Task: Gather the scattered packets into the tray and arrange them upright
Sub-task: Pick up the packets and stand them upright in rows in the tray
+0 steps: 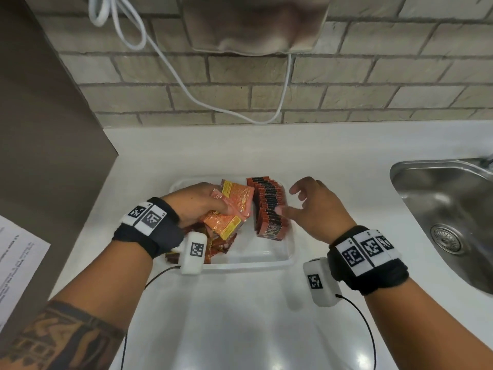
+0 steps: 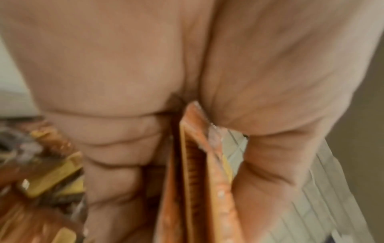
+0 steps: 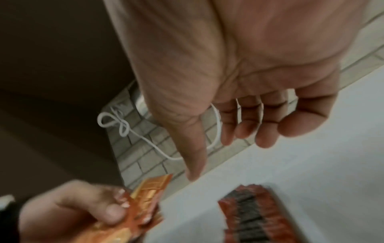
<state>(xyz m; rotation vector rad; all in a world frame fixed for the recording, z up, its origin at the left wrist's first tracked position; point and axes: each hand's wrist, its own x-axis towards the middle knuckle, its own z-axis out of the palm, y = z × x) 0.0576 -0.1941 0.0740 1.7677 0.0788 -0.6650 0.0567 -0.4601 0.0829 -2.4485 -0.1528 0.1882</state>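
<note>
White counter (image 1: 240,303), tray (image 1: 289,259) holding upright packets (image 1: 269,206)

A glossy white desk (image 1: 240,316) fills the lower view. At three o'clock a stainless steel sink (image 1: 448,198) is set into it, with a round drain strainer (image 1: 446,238). At twelve o'clock stands a beige brick wall (image 1: 346,84), where a looped white cable (image 1: 170,68) hangs below a beige cloth (image 1: 253,22). At nine o'clock is a dark brown panel (image 1: 40,129), with a printed white paper sheet (image 1: 16,265) below it.
</note>
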